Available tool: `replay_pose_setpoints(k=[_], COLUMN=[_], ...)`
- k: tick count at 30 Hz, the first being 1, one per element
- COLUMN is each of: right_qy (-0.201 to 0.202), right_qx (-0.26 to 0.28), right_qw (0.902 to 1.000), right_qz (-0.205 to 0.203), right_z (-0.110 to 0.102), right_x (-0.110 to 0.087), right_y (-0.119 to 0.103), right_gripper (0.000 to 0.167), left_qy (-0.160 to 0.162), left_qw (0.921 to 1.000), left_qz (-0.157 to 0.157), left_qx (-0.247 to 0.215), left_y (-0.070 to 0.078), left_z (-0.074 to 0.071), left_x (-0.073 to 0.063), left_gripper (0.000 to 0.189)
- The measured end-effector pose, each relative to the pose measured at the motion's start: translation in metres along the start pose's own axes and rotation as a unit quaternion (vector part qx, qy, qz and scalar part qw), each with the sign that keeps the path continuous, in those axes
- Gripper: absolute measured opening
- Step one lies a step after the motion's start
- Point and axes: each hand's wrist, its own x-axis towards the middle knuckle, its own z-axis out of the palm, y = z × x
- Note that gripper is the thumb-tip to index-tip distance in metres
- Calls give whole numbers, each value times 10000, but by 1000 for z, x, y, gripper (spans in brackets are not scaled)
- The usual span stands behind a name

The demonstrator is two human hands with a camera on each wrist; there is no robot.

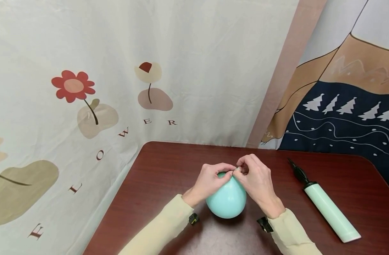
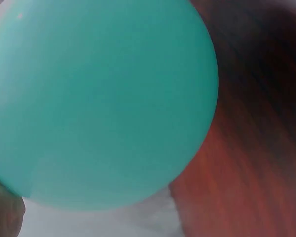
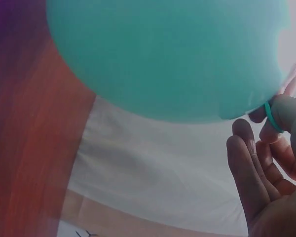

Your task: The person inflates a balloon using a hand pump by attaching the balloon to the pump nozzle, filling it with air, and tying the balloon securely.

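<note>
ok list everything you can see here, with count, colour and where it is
balloon: 1, turquoise, between the two hands, over the table
hand pump: 1, pale green with black nozzle end, lying on the table's right side
table: 1, reddish brown, under the work
flower-print cloth: 1, off-white with pinkish border, hanging behind and to the left
tree-print cloth: 1, navy, tan and white, behind at right
wrist cameras: 2, black, one at each wrist
sleeves: 2, pale yellow, on both forearms
left hand: 1, bare, pinching at the balloon's neck
right hand: 1, bare, also pinching there
</note>
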Motion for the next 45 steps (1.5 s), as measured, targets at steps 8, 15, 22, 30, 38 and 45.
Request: replay_pose_setpoints(k=[8,15,22,30,38,45], right_qy=[-524,-1153,-1672,-2276,-2374,-2373], right_qx=[518,1455,1900,2502,2680,2834], right_qw=[9943,9643,9383,9118,9052,8987], right_qz=[777,1889,2356,2329,2290,2360], right_z=[-2,-5,-8,-15,-17,-17], right_x=[2,4,6,9,9,10], right_y=[-2,-3,-1,2,1,0], right_gripper=[18,13,11,10,10,10], left_qy=[-59,194,13,-455,-595,-297], left_qw=[9928,9612,9663,9734,9733,9701], left_qz=[944,2039,1907,1721,1819,2029], left_qx=[738,1850,1728,1443,1266,1299], left_y=[-1,-6,-4,-4,-7,-9], left_z=[-1,-1,-2,-8,-12,-9], left_x=[2,1,0,1,1,-1], left_gripper=[11,19,17,19,21,16])
